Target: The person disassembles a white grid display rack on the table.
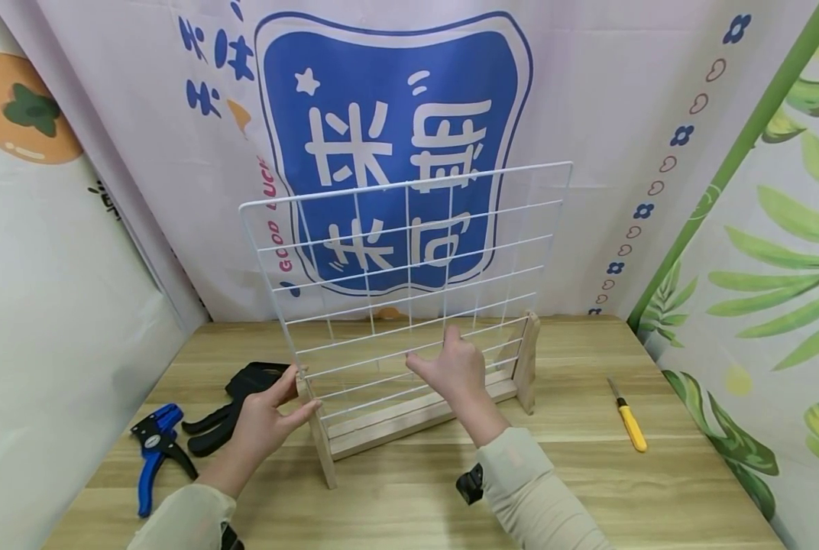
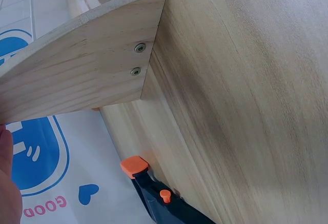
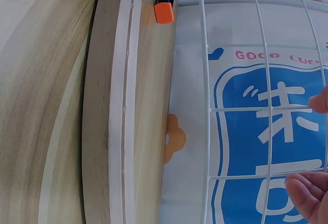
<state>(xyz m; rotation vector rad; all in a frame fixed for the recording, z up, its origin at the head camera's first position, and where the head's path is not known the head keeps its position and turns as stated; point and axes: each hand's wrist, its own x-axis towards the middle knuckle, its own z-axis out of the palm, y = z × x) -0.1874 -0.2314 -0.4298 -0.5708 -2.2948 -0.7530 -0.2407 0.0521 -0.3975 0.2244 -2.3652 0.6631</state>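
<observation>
A white wire grid stands upright above a pale wooden base with two side pieces. In the head view my left hand pinches the left side piece near its top, thumb on one side and fingers on the other. Two screw heads show low on that side piece in the left wrist view. My right hand is at the lower middle of the grid, thumb and fingers spread apart. In the right wrist view its fingers are close against the wires; exact contact is unclear.
Blue-and-black wire strippers lie at the left of the wooden table. Beside them is a black-handled tool, with an orange tip in the left wrist view. A yellow-handled screwdriver lies at the right. Printed cloth hangs behind.
</observation>
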